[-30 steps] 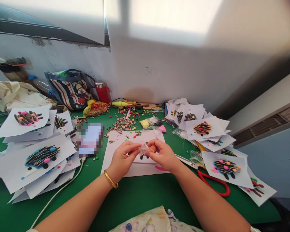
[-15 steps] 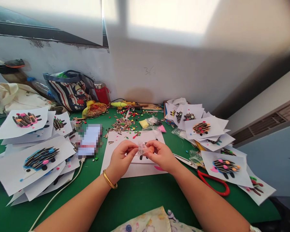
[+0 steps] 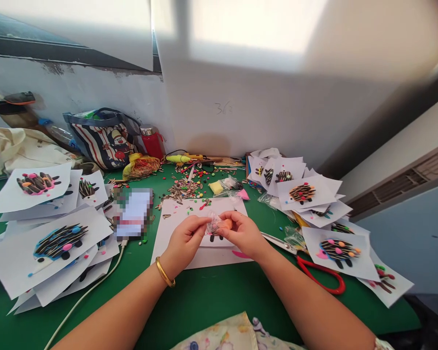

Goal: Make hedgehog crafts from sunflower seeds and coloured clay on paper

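Backed by a tall, pale, off-white panel [image 3: 277, 112] with faint handwritten marks, partly in bright light. Laid out across a broad, smooth green tabletop [image 3: 211, 296]. Flanked on the left by an overlapping stack of white paper sheets [image 3: 25, 243] bearing animal shapes in striped seeds, and on the right by a fanned stack of similar white sheets [image 3: 323, 192]. Centred on a large, flat white paper sheet [image 3: 164, 248], partly covered by the hands. Furnished at back left with a striped fabric bag [image 3: 102, 138] with dark handles. Worked over the central sheet with a bare left hand [image 3: 188, 238], pinched narrow, and a bare right hand [image 3: 244, 233], curled nearly together. Bordered beyond the right forearm by long scissors [image 3: 289, 247] with metal blades and red looped handles. Strewn behind the central sheet with a loose heap of striped seeds [image 3: 182, 188]. Pinching, with the left fingertips, a crinkled clear plastic packet [image 3: 213, 222]; gripping, with the right, a smooth orange lump [image 3: 226, 224] against that packet, above the central sheet; wrapped in it or merely touching, impossible to tell.
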`<state>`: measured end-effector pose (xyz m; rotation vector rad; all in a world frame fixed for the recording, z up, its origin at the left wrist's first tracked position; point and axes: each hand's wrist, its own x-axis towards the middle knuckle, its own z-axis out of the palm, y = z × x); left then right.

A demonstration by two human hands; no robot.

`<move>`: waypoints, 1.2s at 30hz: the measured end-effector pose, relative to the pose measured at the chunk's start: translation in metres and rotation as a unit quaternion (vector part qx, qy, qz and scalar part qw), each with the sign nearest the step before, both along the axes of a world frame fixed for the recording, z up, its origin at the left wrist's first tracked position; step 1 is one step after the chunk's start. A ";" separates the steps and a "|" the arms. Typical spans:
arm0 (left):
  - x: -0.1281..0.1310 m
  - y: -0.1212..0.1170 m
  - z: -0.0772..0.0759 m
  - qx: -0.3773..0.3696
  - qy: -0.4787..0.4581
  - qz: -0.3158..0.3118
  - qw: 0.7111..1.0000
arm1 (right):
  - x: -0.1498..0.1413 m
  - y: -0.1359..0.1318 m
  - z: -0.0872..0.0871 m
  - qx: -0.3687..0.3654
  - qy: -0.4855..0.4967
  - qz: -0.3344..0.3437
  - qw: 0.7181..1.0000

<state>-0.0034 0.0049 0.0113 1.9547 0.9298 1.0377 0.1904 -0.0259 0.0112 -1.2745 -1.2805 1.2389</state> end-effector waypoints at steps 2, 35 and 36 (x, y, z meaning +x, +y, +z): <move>0.001 0.000 -0.001 0.017 0.016 -0.022 0.999 | -0.001 0.000 -0.001 0.007 -0.017 -0.004 1.000; 0.000 -0.003 0.001 -0.205 -0.189 0.037 0.960 | -0.003 -0.002 0.004 -0.009 0.133 0.016 0.991; 0.000 -0.003 0.001 -0.205 -0.191 0.037 0.959 | -0.003 -0.001 0.004 -0.008 0.129 0.013 0.992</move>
